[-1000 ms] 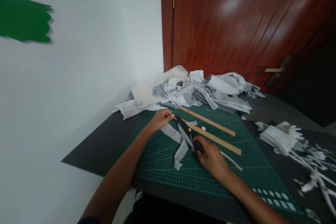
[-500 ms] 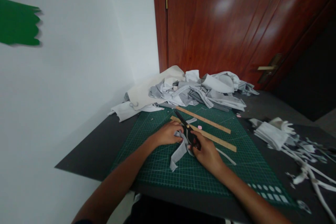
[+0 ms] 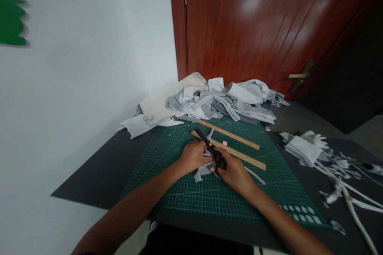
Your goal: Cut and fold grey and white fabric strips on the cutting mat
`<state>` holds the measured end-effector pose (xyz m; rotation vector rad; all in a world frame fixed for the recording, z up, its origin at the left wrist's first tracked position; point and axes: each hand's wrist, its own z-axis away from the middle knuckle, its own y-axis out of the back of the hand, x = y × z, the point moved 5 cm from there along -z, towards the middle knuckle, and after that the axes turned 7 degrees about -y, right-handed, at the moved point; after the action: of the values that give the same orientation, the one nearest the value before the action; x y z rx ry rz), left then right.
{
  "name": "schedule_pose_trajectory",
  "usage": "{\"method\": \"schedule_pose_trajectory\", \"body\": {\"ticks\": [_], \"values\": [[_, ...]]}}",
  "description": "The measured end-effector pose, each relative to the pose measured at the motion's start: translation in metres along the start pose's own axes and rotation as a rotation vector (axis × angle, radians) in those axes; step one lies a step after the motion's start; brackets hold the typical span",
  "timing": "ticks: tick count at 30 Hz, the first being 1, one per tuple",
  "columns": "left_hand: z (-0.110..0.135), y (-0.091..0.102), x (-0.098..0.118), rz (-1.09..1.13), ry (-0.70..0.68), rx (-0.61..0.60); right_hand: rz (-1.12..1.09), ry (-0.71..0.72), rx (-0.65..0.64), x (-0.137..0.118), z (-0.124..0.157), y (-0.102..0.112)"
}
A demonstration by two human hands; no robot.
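My right hand [image 3: 235, 169] is closed round the handles of black scissors [image 3: 210, 145], whose blades point away to the upper left over the cutting mat. Close against the blades, my left hand [image 3: 196, 155] pinches a grey fabric strip [image 3: 204, 171]. One end of the strip hangs below my fingers, and a narrow piece sticks up beyond the blades. Where the fabric passes by the scissors is partly hidden by my fingers. Two wooden rulers, the nearer ruler [image 3: 245, 158] and the farther ruler [image 3: 233, 133], lie just past my hands.
The green cutting mat [image 3: 209, 203] covers the table's middle. Heaped grey and white fabric [image 3: 206, 103] lies at the back against the wooden door [image 3: 239, 28]. On the right are a folded white cloth [image 3: 302, 149] and scattered strips. A thin pale strip [image 3: 255, 175] rests right of my hand.
My left hand has moved closer to the scissors, and the fabric strip has shifted, with less hanging below and an end now standing up past the blades. The view has shifted slightly.
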<state>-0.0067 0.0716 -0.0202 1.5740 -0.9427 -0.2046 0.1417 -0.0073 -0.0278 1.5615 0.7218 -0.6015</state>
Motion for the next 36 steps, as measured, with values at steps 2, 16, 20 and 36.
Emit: {"method": "schedule_pose_trajectory", "body": {"ticks": [2,16,20,36], "values": [[-0.001,0.000,-0.002,0.041,0.001,-0.013,-0.013,-0.017,-0.041,0.002,-0.001,0.001],[0.004,0.017,-0.029,0.318,-0.158,-0.363,0.255,-0.094,-0.031,0.001,0.003,0.005],[0.008,0.024,-0.027,0.484,-0.148,-0.514,0.264,-0.067,-0.040,-0.001,0.006,0.004],[0.002,0.029,-0.037,0.507,-0.116,-0.347,-0.706,-0.211,0.028,0.031,-0.025,0.054]]}}
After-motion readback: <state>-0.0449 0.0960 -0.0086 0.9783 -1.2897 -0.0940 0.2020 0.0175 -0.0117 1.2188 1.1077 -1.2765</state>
